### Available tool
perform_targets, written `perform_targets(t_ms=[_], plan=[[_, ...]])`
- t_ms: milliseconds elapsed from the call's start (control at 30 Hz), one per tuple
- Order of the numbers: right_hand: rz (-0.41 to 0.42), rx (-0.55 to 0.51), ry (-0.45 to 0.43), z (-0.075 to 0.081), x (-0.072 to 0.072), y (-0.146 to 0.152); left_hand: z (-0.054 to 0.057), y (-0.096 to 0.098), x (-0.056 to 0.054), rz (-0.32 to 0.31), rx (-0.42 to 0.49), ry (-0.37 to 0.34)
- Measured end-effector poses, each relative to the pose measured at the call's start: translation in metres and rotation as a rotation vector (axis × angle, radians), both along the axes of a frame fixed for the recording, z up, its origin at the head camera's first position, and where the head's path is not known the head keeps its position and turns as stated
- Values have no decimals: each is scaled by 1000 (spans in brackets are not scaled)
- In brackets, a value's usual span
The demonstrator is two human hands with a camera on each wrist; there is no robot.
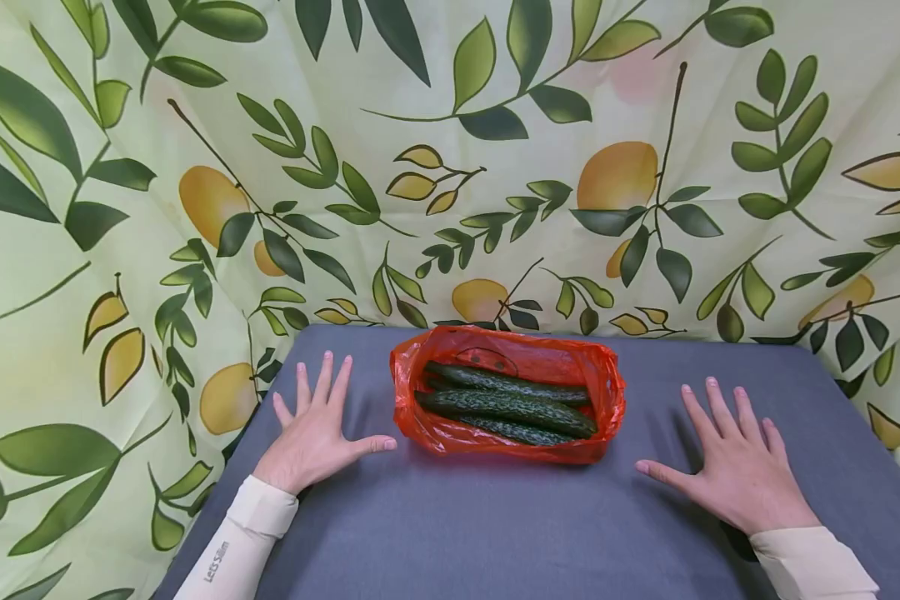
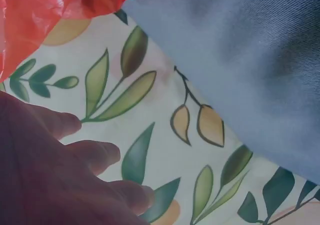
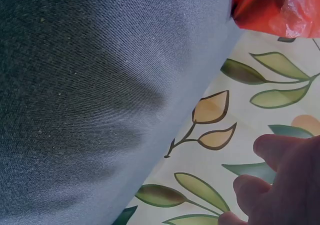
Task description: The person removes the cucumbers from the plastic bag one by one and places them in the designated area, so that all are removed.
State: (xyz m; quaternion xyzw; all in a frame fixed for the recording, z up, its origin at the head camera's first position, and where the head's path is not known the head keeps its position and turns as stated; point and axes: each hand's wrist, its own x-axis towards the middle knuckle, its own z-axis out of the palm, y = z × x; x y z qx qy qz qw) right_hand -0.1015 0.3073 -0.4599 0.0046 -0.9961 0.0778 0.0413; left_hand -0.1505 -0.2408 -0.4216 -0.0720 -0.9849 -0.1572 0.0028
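Observation:
Several dark green cucumbers (image 1: 510, 408) lie side by side in a red plastic bag (image 1: 420, 429), its mouth spread wide, at the middle of the table. My left hand (image 1: 318, 437) is to the left of the bag with fingers spread, its thumb tip close to the bag's left side. To the right, my right hand (image 1: 738, 467) is also spread, its thumb pointing toward the bag across a gap. Both hands hold nothing. A piece of the red bag (image 2: 65, 10) shows at the top of the left wrist view, and a corner (image 3: 280, 10) in the right wrist view.
A grey-blue cloth covers the table (image 1: 495, 533). Behind it and along the left hangs a curtain (image 1: 435, 167) printed with leaves and yellow fruit, close to the table's back edge.

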Motion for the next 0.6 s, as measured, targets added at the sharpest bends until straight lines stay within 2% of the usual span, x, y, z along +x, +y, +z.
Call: perform_targets(t_ms=[100,167,300,367,500,600], plan=[[-2,2,-3,0,0,0,5,3,0,-21,54,-24],[3,4,0,1,0,0,11,7,1,-50,128,-53],[17,4,6,7,-2,-2,28,25,-2,-119,283,-85],[24,5,16,11,-4,-6,36,35,-5,-132,326,-79],[57,0,76,27,-10,-16,50,55,-10,-93,370,-119],[78,-5,124,47,-11,-26,56,64,-10,-52,395,-178]])
